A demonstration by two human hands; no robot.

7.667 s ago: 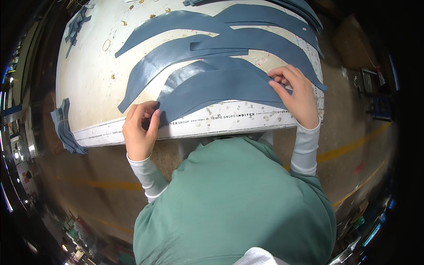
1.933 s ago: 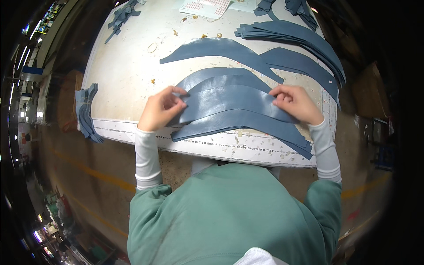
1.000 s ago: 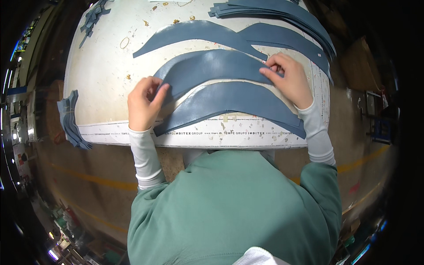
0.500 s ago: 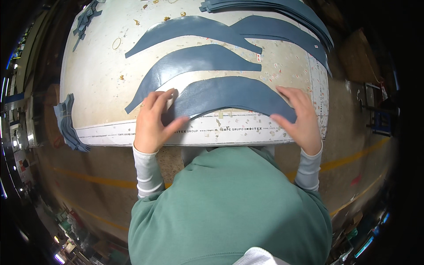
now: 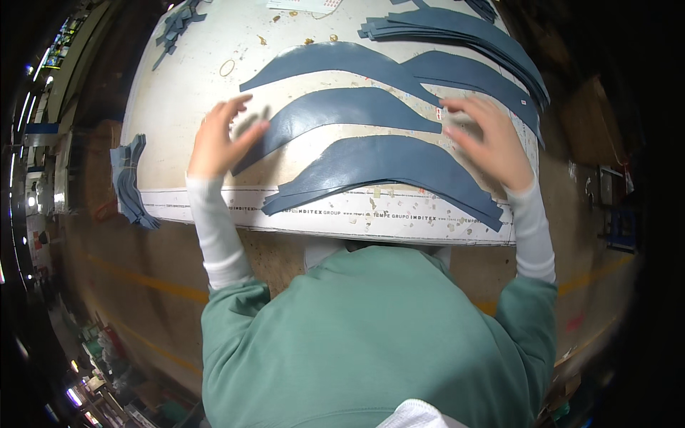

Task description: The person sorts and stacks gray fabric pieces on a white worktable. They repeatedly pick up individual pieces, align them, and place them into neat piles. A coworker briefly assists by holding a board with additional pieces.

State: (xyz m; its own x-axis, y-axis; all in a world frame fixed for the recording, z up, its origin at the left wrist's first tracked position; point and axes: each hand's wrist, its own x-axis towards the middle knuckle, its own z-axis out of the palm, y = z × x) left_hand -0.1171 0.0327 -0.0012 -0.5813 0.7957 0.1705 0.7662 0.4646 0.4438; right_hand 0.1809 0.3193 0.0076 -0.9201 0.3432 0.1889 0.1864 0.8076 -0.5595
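Observation:
Several curved, dark blue leather-like pieces lie on the white table (image 5: 168,153). Closest to me is a small stack of these pieces (image 5: 389,157), its layers slightly fanned at both ends. Just beyond it rests a middle curved piece (image 5: 335,103). My left hand (image 5: 217,141), fingers apart and holding nothing, hovers by that piece's left end. At its right end my right hand (image 5: 496,139) is also spread and empty, above the table. A far curved piece (image 5: 332,55) overlaps another blue piece (image 5: 471,75) on its right.
A thicker stack of blue pieces (image 5: 446,27) lies at the far right. Blue strips (image 5: 178,25) sit at the far left, and a tied blue bundle (image 5: 128,178) hangs over the left edge. A thin loop (image 5: 220,70) and small scraps dot the table. A brown box (image 5: 592,121) stands to the right.
Both hands have left the nearest stack and moved away from me, toward the ends of the middle piece. The view has shifted, showing more of the table's far side.

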